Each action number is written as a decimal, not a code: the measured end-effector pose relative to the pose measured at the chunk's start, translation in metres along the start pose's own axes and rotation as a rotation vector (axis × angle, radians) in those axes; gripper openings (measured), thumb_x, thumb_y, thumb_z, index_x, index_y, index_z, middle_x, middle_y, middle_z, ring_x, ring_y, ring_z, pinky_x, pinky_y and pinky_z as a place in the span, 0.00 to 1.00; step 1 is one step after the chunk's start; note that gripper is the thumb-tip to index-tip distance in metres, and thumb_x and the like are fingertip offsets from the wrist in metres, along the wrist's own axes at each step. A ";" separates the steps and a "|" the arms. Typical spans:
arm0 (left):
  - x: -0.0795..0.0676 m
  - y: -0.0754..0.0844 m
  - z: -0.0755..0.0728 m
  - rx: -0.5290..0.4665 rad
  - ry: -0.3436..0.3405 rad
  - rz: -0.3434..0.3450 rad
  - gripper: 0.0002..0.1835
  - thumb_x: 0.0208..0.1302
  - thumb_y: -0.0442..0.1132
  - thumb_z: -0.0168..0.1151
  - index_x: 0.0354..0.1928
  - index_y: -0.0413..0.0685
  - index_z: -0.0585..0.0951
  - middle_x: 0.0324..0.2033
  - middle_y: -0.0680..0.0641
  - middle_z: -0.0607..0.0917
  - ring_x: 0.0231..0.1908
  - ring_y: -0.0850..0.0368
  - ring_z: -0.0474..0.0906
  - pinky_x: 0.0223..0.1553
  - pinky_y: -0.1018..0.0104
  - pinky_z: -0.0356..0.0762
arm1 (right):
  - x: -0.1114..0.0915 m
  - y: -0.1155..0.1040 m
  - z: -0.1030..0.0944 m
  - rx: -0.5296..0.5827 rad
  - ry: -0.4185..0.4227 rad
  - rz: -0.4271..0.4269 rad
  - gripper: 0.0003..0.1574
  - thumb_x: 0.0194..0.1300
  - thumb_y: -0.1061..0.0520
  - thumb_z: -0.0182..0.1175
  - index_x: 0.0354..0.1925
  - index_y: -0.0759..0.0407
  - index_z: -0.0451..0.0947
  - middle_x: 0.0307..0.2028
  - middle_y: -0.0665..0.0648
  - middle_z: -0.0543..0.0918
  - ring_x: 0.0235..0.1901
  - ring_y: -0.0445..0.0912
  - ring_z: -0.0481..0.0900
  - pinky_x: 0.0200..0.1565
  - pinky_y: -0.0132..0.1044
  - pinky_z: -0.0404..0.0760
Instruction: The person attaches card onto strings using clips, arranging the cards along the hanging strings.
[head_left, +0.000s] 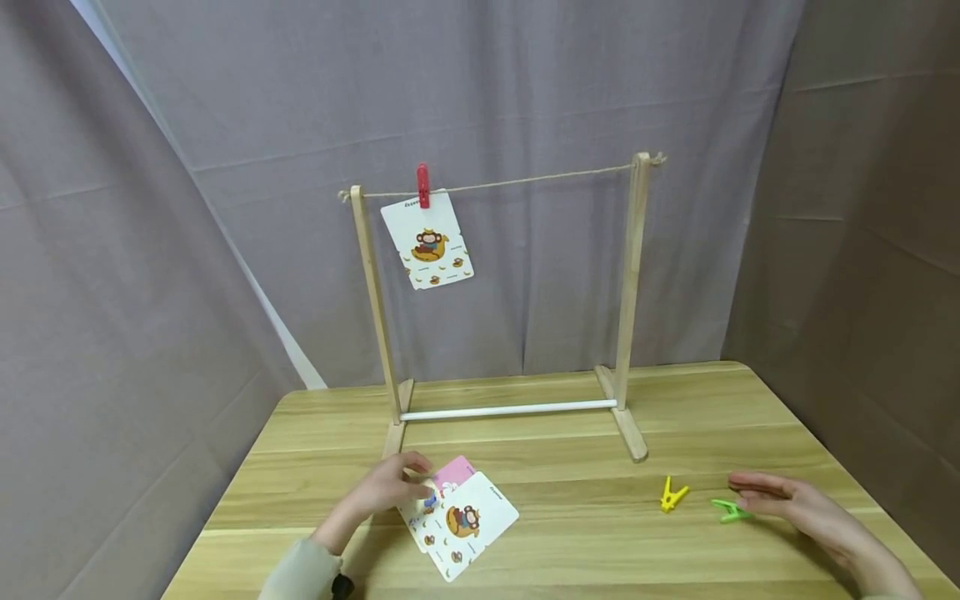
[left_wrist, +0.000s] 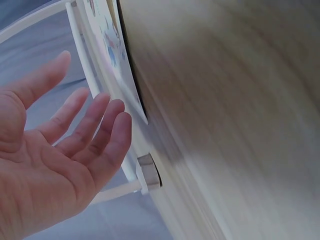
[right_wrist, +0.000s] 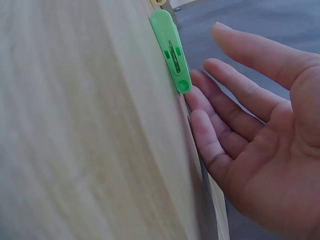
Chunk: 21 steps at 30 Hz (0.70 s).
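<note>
My left hand hovers over the left side of a small pile of picture cards, fingers loosely bent and holding nothing. On top lies a white monkey card; a pink card and a card with a blue figure show from beneath it. In the left wrist view the fingers stand apart from the card edge. My right hand is beside a green clothespin, its thumb and fingers spread. The right wrist view shows the green clothespin lying just past the fingertips, with nothing gripped.
A yellow clothespin lies left of the green one. Behind stands a wooden frame with a string across its top and a white bar low down. A red clothespin holds another monkey card on the string.
</note>
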<state>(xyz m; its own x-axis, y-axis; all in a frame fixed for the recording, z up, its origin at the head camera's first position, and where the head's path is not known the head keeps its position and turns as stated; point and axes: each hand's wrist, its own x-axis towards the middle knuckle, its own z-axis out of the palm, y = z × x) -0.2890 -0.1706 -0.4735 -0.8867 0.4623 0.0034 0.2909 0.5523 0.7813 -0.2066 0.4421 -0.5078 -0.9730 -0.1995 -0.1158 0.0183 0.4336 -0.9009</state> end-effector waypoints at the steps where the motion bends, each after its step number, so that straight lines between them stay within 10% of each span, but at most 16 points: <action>1: 0.001 -0.001 0.001 0.000 -0.005 -0.002 0.20 0.58 0.35 0.72 0.51 0.35 0.80 0.50 0.35 0.82 0.41 0.47 0.81 0.41 0.56 0.82 | 0.000 0.001 0.001 0.010 0.001 -0.010 0.35 0.74 0.57 0.58 0.68 0.79 0.62 0.57 0.46 0.82 0.49 0.25 0.75 0.46 0.21 0.72; 7: 0.006 -0.002 0.009 -0.024 -0.018 0.004 0.21 0.56 0.34 0.73 0.50 0.34 0.80 0.48 0.35 0.83 0.38 0.50 0.81 0.39 0.59 0.82 | 0.000 0.002 0.004 0.014 -0.007 -0.031 0.34 0.75 0.58 0.57 0.67 0.81 0.61 0.53 0.36 0.81 0.47 0.27 0.78 0.46 0.22 0.75; 16: 0.008 0.005 0.019 0.018 -0.016 0.031 0.20 0.54 0.32 0.73 0.50 0.33 0.81 0.44 0.40 0.84 0.38 0.50 0.78 0.40 0.60 0.78 | 0.003 -0.002 0.005 -0.077 -0.030 -0.062 0.37 0.73 0.57 0.60 0.67 0.82 0.61 0.60 0.74 0.76 0.46 0.29 0.77 0.45 0.27 0.79; 21: 0.009 0.013 0.024 0.064 -0.029 0.038 0.23 0.54 0.34 0.74 0.52 0.33 0.81 0.41 0.41 0.84 0.35 0.53 0.77 0.36 0.63 0.77 | 0.005 -0.004 0.007 -0.069 -0.040 -0.071 0.38 0.72 0.58 0.60 0.66 0.83 0.60 0.59 0.76 0.75 0.45 0.31 0.77 0.44 0.28 0.79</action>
<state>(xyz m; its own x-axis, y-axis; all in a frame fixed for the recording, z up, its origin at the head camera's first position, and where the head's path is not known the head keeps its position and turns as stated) -0.2844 -0.1430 -0.4784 -0.8640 0.5034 0.0138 0.3477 0.5764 0.7395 -0.2099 0.4337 -0.5080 -0.9613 -0.2662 -0.0710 -0.0672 0.4762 -0.8767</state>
